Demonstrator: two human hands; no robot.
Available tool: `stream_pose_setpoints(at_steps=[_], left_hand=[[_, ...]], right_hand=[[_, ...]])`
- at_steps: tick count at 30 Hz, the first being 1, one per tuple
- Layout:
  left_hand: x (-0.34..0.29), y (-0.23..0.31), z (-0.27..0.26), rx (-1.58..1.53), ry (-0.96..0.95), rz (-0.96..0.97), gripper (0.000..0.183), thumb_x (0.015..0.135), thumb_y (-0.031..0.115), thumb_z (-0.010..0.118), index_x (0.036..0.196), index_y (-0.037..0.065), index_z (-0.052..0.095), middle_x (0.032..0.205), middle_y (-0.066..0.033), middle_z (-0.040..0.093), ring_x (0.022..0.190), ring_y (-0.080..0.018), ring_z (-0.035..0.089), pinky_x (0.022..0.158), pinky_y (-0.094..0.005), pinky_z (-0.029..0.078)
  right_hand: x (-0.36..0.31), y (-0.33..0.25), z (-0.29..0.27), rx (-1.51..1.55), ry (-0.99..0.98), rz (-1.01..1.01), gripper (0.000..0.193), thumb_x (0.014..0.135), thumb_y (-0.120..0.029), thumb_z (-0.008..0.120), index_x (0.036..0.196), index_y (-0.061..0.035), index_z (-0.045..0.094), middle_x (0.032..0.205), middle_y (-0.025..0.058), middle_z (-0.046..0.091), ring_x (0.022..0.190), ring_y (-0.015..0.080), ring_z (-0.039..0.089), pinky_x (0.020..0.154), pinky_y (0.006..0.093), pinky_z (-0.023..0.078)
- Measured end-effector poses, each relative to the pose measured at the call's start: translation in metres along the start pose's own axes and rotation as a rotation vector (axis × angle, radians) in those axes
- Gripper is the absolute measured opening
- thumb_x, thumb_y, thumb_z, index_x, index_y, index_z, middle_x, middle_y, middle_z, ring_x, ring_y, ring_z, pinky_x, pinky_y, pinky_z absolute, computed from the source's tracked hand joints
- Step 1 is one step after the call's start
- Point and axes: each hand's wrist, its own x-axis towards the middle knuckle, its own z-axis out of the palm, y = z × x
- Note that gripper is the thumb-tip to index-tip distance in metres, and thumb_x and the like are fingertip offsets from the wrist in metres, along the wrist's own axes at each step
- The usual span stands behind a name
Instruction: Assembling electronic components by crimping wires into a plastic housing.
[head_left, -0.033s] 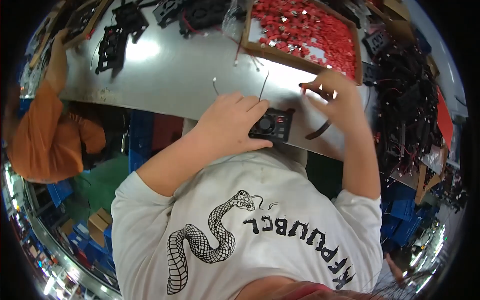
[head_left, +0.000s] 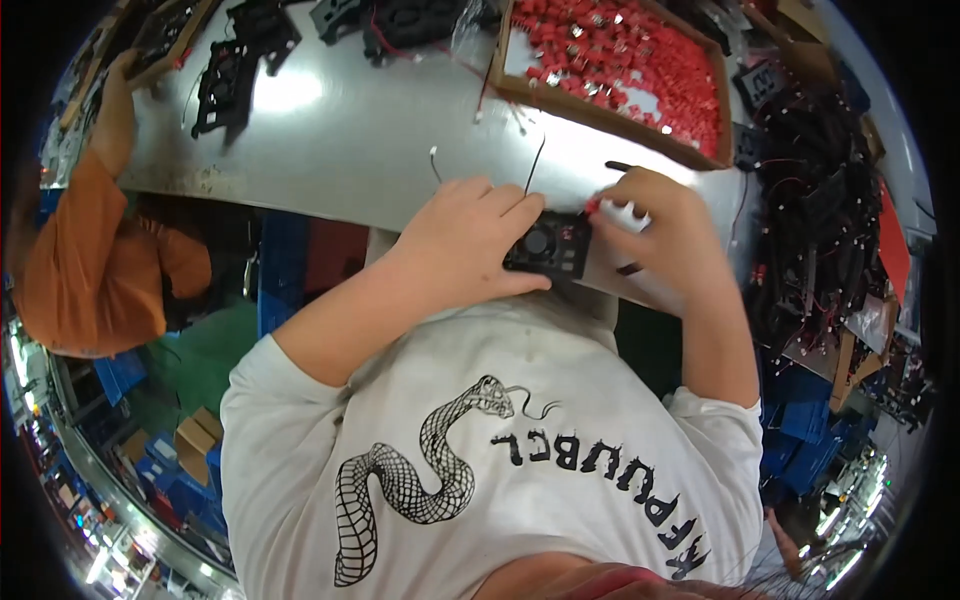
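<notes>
At the table's near edge lies a small black housing with a round fan, and two small red spots show on its right part. My left hand grips its left side, fingers over the top and thumb along the near edge. Thin dark wires stick out beyond the left fingers. Between the fingertips of my right hand is a small red part, at the housing's upper right corner. A dark slim object also crosses that hand; its kind is hidden by the fingers.
A cardboard box of many red parts stands at the back right. Black parts with cables are heaped on the right. More black fan housings lie at the back left. A person in an orange sleeve works at the far left.
My right hand has moved left and nearer, bringing the red part to the housing's corner. The left hand keeps its hold on the housing.
</notes>
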Motion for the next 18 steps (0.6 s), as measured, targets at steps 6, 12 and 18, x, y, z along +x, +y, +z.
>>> stream_pose_setpoints(at_steps=[6,12,18], left_hand=[[0.001,0.005,0.000,0.087,0.054,0.049,0.075,0.072,0.052,0.083,0.126,0.005,0.061,0.104,-0.0052,0.065,0.092,-0.0260,0.060,0.083,-0.0412,0.049],[-0.001,0.006,0.000,0.107,0.052,0.018,0.075,0.072,0.052,0.082,0.126,0.005,0.061,0.104,-0.0047,0.065,0.092,-0.0254,0.060,0.082,-0.0394,0.049],[-0.002,0.005,-0.001,0.126,0.036,0.024,0.074,0.073,0.052,0.082,0.126,0.006,0.061,0.105,-0.0059,0.066,0.094,-0.0262,0.061,0.083,-0.0395,0.050]], right_hand=[[-0.011,-0.034,0.014,-0.346,-0.146,0.004,0.012,0.081,-0.011,0.075,0.088,-0.0018,0.074,0.078,0.0118,0.066,0.073,0.0318,0.066,0.066,0.0410,0.052],[-0.011,-0.036,0.017,-0.436,-0.161,-0.080,0.010,0.084,-0.012,0.072,0.085,-0.0025,0.072,0.077,0.0104,0.065,0.075,0.0318,0.066,0.068,0.0420,0.053],[-0.009,-0.041,0.015,-0.500,-0.278,-0.045,0.012,0.085,-0.013,0.071,0.084,-0.0019,0.071,0.078,0.0102,0.065,0.076,0.0313,0.066,0.071,0.0425,0.054]])
